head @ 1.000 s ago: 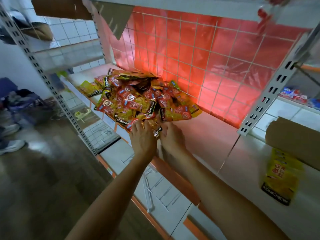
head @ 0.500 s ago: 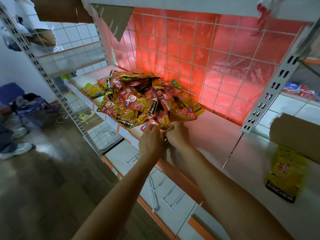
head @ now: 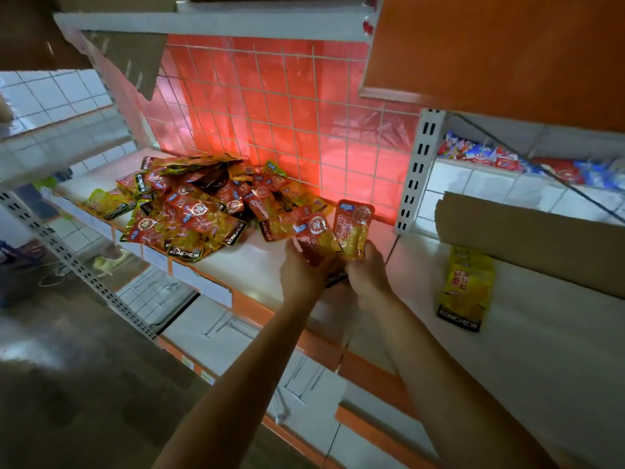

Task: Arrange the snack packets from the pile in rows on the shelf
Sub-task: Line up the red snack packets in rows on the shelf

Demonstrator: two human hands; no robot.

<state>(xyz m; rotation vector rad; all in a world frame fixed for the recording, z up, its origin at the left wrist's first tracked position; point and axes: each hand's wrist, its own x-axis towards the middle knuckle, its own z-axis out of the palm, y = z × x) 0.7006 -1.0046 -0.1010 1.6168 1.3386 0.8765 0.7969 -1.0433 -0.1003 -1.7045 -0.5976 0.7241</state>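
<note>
In the head view, both hands had come away from the front edge of the pile point(head: 199, 208), where they had been digging half a second earlier. The left hand point(head: 303, 273) pinched a red snack packet point(head: 314, 239), and the right hand point(head: 368, 275) gripped a second packet point(head: 352, 226). Both packets stood upright, side by side, above the bare white shelf point(head: 257, 265) just right of the pile. The pick looked done, and starting a row seemed next.

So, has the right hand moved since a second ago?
Yes. The right hand, gripping a packet, has shifted right, off the pile toward the white upright.
</note>
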